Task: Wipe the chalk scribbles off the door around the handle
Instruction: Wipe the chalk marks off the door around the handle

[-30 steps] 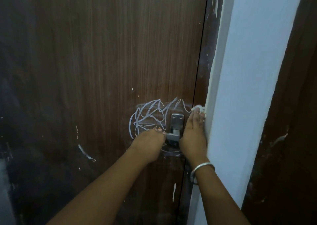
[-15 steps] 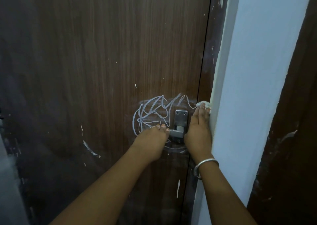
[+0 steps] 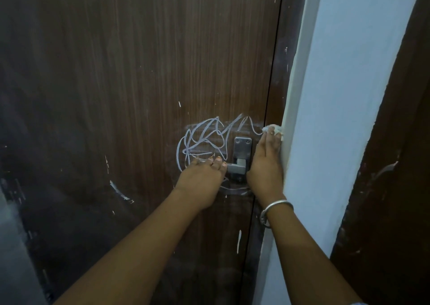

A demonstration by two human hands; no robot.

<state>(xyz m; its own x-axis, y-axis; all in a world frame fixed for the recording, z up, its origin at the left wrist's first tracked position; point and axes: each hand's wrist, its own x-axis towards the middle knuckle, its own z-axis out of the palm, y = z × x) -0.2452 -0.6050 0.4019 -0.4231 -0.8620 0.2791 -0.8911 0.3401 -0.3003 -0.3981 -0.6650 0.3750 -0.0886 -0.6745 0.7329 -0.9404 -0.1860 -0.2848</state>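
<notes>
Scribbles point(image 3: 204, 139): white chalk loops on door point(image 3: 139, 72), centre of frame, left of and above handle point(image 3: 242, 151).
Left hand point(image 3: 201, 179): fingers curled round the handle's lever.
Right hand point(image 3: 265, 165): fingers straight, pressing white cloth point(image 3: 275, 129) flat against door's edge, right of handle; bangle point(image 3: 277, 205) on wrist.
Room: pale wall point(image 3: 337, 95) right of door; dim light.

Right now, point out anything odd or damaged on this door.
Chalk scribbles loop across the door left of and above the handle. A curved white scuff marks the door lower left, and a short white streak sits below the handle.
</notes>
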